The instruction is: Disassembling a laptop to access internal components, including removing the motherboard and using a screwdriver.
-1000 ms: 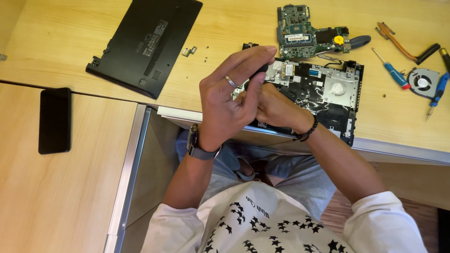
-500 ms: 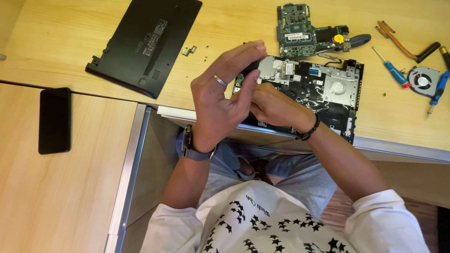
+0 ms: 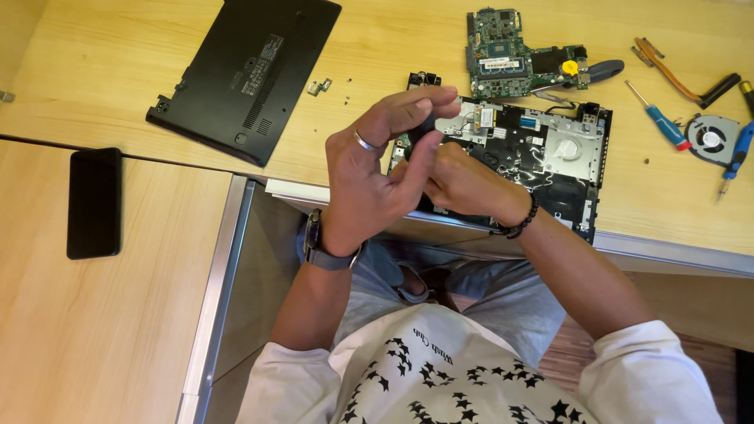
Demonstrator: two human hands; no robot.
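My left hand (image 3: 369, 180), with a ring and a wristwatch, is raised over the left end of an opened black laptop chassis (image 3: 550, 149). Its forefinger and thumb pinch a small dark part (image 3: 428, 127) that I cannot identify. My right hand (image 3: 467, 184), wearing a dark bead bracelet, is curled tight against the left thumb. Its fingertips are hidden behind the left hand. Both hands hover at the desk's front edge above my lap.
A green motherboard (image 3: 510, 55) lies behind the chassis, and a black bottom cover (image 3: 251, 71) lies at the far left. A small metal bracket (image 3: 318, 86) and loose screws lie between them. Screwdrivers (image 3: 660, 118), a fan (image 3: 711, 140) and a copper heat pipe (image 3: 683, 74) lie right. A dark phone (image 3: 94, 202) rests on the lower side desk.
The hands stay pressed together in the same spot. My left fingers have shifted slightly, opening a little and closing back toward the thumb.
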